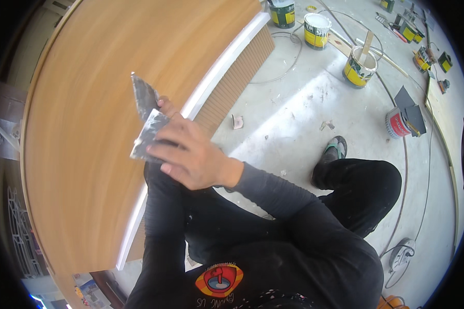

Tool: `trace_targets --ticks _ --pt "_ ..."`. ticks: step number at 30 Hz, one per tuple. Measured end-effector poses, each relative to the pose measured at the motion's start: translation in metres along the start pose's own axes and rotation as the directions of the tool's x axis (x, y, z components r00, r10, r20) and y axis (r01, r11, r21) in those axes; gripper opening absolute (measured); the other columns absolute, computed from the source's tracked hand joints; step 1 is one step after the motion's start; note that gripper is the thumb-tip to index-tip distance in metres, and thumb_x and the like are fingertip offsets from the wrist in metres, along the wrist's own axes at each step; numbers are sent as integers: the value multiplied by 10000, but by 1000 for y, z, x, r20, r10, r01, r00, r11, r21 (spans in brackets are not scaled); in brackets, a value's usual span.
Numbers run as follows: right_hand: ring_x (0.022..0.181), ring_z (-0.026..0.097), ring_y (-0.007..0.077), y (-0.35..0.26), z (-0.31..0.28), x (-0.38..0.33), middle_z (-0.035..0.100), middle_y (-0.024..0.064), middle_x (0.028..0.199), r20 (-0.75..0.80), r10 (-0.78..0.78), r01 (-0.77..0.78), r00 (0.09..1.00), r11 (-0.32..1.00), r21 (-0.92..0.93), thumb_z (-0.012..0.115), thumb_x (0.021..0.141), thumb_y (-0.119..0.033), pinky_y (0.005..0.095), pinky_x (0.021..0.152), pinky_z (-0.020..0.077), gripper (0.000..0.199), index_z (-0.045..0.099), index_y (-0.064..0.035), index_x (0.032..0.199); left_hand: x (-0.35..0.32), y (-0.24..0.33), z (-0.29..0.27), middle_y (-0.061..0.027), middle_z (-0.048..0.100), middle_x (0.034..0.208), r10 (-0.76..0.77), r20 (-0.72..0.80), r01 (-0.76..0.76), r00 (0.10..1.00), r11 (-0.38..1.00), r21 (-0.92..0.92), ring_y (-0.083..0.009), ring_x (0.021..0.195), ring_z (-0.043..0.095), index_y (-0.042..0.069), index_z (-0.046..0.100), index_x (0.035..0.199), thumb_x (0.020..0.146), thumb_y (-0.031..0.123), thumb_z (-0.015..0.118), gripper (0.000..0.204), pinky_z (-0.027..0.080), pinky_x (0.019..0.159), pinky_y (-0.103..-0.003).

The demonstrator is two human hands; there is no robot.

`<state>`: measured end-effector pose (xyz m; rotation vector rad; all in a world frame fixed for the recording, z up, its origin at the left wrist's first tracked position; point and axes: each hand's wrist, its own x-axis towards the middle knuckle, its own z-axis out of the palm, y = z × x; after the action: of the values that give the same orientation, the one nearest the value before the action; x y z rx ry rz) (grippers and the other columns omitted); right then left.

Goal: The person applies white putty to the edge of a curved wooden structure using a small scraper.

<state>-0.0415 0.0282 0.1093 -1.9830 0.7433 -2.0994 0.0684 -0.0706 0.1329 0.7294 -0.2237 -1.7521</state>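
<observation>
Over the wood-toned panel (82, 170), my hands are close together with two shiny, flat metal putty blades. My right hand (198, 157) has its fingers around the nearer blade (150, 131), which is smeared with pale residue. Just beyond it, the farther blade (145, 95) stands tilted up against the first. Fingers of my left hand (169, 108) show beside that farther blade and seem to grip it; most of this hand is hidden behind my right hand and the nearer blade. The panel has a white edge strip (227, 67) with a ribbed side (239, 77) below.
Yellow-and-green buckets stand on the grey floor (278, 139), one with white contents (317, 33), another with a wooden stick (360, 67). A red-and-white bucket (397, 123) holds dark sheets (413, 110). Cables (404, 195) cross the floor near a round device (401, 253).
</observation>
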Motion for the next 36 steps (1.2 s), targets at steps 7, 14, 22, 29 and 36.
trace_targets --ticks 7,14,22,29,36 --pt "1077 524 365 0 7 -2 594 104 1201 -53 -13 6 998 991 -132 711 795 -160 461 917 455 340 707 -106 1130 10 14 -35 -10 487 715 -309 693 257 651 949 183 -89 507 423 58 491 1054 1066 309 435 258 364 486 -236" --pt "1060 532 377 14 -16 7 613 109 1161 -94 -35 17 995 981 -192 677 823 -177 472 918 460 325 702 -83 1133 -5 11 -41 37 425 620 -396 580 172 712 899 402 -62 434 341 127 533 1022 1066 403 449 291 260 402 -233" --pt "1134 615 275 136 -79 -33 603 132 1278 -349 589 -387 729 775 499 483 1062 -320 461 982 523 421 529 -14 1349 -29 4 6 44 346 494 -59 338 -144 939 827 544 -50 352 275 167 479 843 1034 425 534 325 233 353 -201" --pt "1164 606 296 208 -38 -141 594 152 1285 -212 881 -234 424 332 914 484 1056 -409 553 1000 500 529 466 37 1341 33 53 41 29 325 520 -64 575 -233 816 874 427 -73 387 261 129 477 860 1055 441 483 368 229 366 -218" --pt "1022 649 212 220 42 -204 651 116 1173 -148 988 -459 40 150 876 545 1046 -281 376 887 549 403 524 30 1301 50 15 35 -11 387 557 -180 417 -22 891 899 437 -97 421 339 79 450 912 1055 206 479 193 286 398 -225"
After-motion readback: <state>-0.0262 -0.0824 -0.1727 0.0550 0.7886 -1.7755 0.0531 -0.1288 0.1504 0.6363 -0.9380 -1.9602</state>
